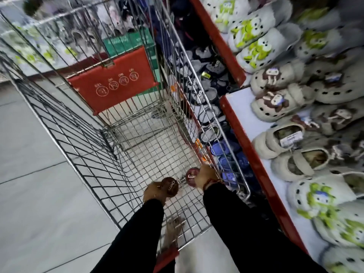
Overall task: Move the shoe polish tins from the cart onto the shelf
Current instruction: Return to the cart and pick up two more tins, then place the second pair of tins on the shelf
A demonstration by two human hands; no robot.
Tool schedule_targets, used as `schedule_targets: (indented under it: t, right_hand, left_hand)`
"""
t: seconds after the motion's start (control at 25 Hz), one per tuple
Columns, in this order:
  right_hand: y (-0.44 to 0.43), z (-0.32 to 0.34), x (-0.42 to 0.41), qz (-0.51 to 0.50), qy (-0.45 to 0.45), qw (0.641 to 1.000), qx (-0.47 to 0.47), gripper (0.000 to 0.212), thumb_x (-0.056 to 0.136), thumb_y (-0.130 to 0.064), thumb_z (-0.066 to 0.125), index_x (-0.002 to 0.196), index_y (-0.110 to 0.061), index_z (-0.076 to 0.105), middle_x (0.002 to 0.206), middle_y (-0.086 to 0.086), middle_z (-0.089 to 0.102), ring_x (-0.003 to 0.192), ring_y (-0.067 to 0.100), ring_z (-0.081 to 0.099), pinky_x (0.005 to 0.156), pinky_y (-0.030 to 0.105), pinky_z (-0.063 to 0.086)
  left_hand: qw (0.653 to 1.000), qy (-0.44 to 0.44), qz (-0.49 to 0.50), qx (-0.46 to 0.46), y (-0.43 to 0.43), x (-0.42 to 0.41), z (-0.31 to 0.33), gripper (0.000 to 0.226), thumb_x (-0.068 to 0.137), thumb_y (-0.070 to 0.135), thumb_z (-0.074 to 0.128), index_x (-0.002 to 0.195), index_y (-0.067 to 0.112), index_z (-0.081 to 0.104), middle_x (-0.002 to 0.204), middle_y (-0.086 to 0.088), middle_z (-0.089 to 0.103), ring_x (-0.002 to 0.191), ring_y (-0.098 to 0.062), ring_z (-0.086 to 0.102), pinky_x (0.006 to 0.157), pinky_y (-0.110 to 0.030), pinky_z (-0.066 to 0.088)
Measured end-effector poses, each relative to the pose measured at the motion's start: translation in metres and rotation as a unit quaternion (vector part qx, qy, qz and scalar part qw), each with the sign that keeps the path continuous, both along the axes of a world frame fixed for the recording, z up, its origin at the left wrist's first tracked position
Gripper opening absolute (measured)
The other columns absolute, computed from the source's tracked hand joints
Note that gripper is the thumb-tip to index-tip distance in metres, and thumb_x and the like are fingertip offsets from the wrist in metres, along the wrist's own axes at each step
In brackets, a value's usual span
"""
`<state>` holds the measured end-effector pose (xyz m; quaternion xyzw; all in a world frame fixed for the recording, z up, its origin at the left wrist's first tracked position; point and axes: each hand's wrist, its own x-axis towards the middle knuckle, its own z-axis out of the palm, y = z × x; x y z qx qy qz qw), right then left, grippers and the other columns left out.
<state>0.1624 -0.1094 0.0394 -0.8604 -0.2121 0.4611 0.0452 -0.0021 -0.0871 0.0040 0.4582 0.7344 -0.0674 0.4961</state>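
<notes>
Both my hands reach down into the wire shopping cart [82, 146]. My left hand [152, 193] grips a round dark-brown shoe polish tin [170, 187] with pale lettering on its lid. My right hand [205, 177] grips a round red-brown shoe polish tin [192, 177], held near the cart's right wall. Both tins are lifted a little above the cart's mesh floor. The shelf [246, 117] with a red edge and white top runs along the right, beside the cart.
The shelf is crowded with foam clogs [273, 103], grey, beige and green-decorated. More dark and blue clogs [222, 152] fill a lower tier behind the cart's right wall. A red child-seat flap [114, 81] closes the cart's far end. Grey tiled floor [29, 154] lies left.
</notes>
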Motion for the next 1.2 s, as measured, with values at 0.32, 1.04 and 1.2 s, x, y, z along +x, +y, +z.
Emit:
schedule_targets:
  t: [0.32,1.04,1.2]
  right_hand:
    - [-0.061,0.127,-0.01,-0.181,0.068,0.96,0.204,0.038,0.088,0.0,0.05,0.122,-0.008,0.065,0.111,0.015,0.071,0.094,0.029,0.072,0.088,0.041,0.06]
    - [-0.375,0.435,0.051,-0.393,-0.017,0.753,0.528,0.021,0.096,0.002,0.048,0.105,-0.013,0.06,0.105,0.013,0.065,0.082,0.022,0.068,0.052,0.016,0.058]
    - [-0.446,0.466,0.068,-0.411,-0.106,0.72,0.549,0.025,0.096,0.001,0.05,0.114,-0.01,0.063,0.095,0.008,0.068,0.064,0.008,0.071,0.052,0.015,0.057]
  left_hand:
    - [0.946,-0.271,0.176,0.038,-0.031,-0.018,0.125,0.028,0.092,0.005,0.061,0.116,-0.009,0.06,0.09,-0.018,0.066,0.058,-0.015,0.071,0.048,-0.022,0.058]
    - [0.83,-0.549,-0.09,0.036,-0.201,0.112,0.443,0.011,0.088,0.004,0.067,0.081,0.012,0.061,0.057,-0.002,0.073,0.042,-0.012,0.068,0.044,-0.024,0.058]
    - [0.787,-0.58,-0.207,0.045,-0.25,0.167,0.472,0.006,0.088,0.008,0.067,0.094,0.01,0.067,0.054,0.005,0.071,0.038,0.0,0.059,0.043,-0.016,0.054]
